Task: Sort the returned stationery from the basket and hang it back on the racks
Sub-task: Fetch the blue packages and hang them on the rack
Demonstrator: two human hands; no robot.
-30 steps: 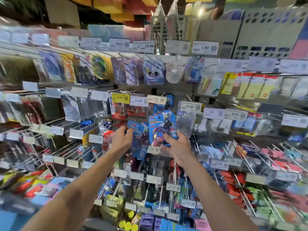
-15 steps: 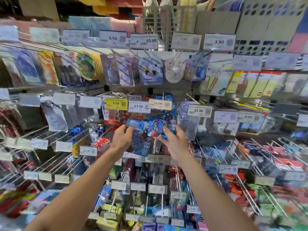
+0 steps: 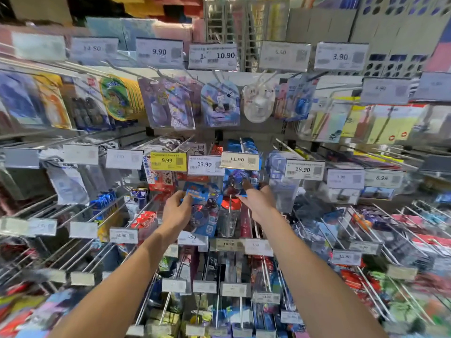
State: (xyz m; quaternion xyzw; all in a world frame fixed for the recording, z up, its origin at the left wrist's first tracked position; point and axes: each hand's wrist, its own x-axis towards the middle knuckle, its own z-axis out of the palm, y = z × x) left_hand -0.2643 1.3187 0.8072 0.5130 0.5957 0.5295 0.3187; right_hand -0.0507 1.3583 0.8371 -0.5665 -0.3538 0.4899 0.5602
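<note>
Head view is showing us a peg rack point(image 3: 258, 130) filling everything beyond both hands, its long metal hooks carrying carded stationery packs, each hook ending in a price tag. Just above the left hand point(image 3: 177, 212) a yellow 9.99 tag point(image 3: 168, 161) and a white 13.90 tag point(image 3: 205, 164) are sitting side by side. Just above the right hand point(image 3: 257, 202) an 11.90 tag point(image 3: 240, 161) is fronting a hook on which a blue and red pack point(image 3: 234, 181) is hanging.

We are gripping a blue blister pack point(image 3: 207, 208) with the left hand: the fingers are curling round its left edge and the thumb is lying on its face, holding it upright in front of the hooks, between the two hands. Below that hand a 4.90 tag point(image 3: 191, 237) is showing, and an 18.90 tag point(image 3: 228, 243) is sitting just to its right, under the gap between our wrists.

We are stretching the right hand forward and up, its fingers nearly straight and spread, with the fingertips point(image 3: 247, 185) touching the lower part of the hanging blue and red pack; nothing is lying in the palm. Both forearms are reaching in from the bottom of the frame. Packs farther out from either hand are blurring too much for us to name.
</note>
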